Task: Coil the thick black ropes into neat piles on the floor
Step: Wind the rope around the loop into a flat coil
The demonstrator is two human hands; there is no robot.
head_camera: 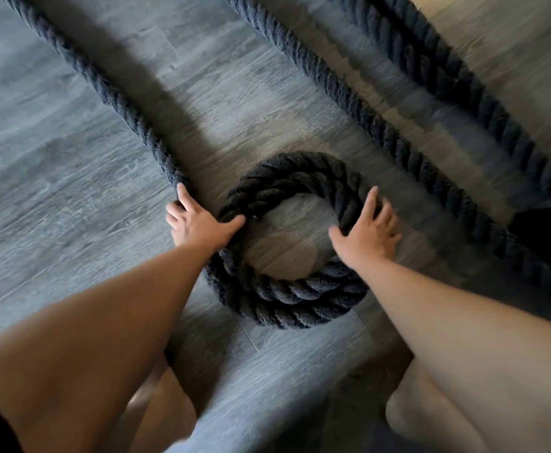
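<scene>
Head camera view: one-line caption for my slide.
Left hand grips the black rope, right hand rests on its coil on the grey floor.

I'm looking down at a grey wood-grain plank floor (pixel 71 165). Warm light is hitting its top right corner, turning the planks tan there. A flat black object (pixel 548 230) is sitting at the right edge, cropped; can't ID it.
</scene>
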